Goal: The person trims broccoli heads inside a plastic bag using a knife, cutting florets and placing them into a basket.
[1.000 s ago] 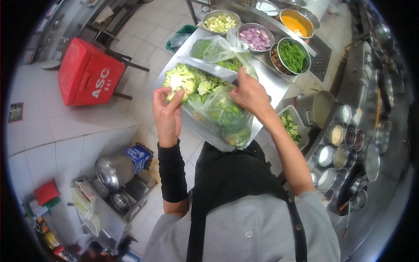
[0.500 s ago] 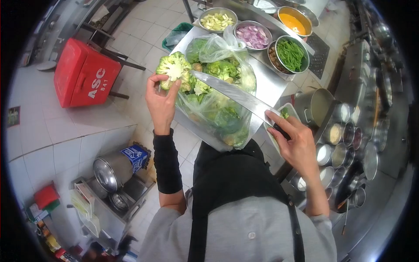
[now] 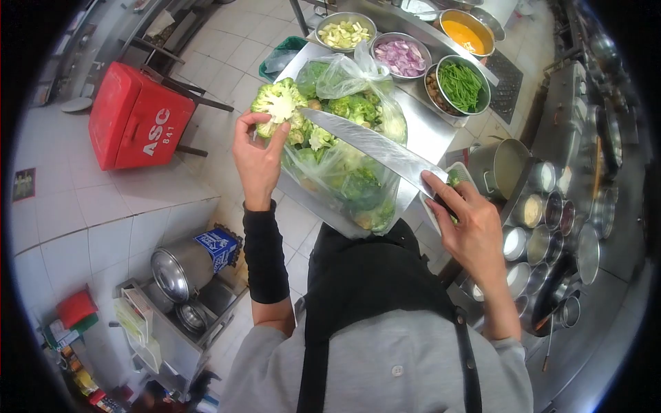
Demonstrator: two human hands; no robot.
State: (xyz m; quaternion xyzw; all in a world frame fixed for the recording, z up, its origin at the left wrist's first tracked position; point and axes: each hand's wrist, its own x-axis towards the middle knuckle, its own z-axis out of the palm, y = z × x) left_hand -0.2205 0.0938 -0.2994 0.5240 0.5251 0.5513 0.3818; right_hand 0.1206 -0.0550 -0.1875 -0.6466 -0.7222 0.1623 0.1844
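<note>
My left hand (image 3: 259,164) holds a broccoli head (image 3: 279,103) by its side, with the pale cut stem facing up. In my right hand (image 3: 471,227) is the black handle of a large knife (image 3: 375,146). The blade points up and to the left, its tip close beside the broccoli head; whether they touch I cannot tell. Beneath the blade, an open clear plastic bag (image 3: 337,180) full of broccoli pieces lies on a steel table (image 3: 430,141).
Bowls of pale green chunks (image 3: 344,32), cut purple onion (image 3: 401,56), green beans (image 3: 460,87) and orange liquid (image 3: 467,33) stand at the table's far end. A large pot (image 3: 499,168) and a white basket (image 3: 463,177) are at the right. A red box (image 3: 138,117) stands left.
The knife has swung from above the bag, pointing left, down to the right with my right hand. My left hand still holds the broccoli head, slightly higher and tilted.
</note>
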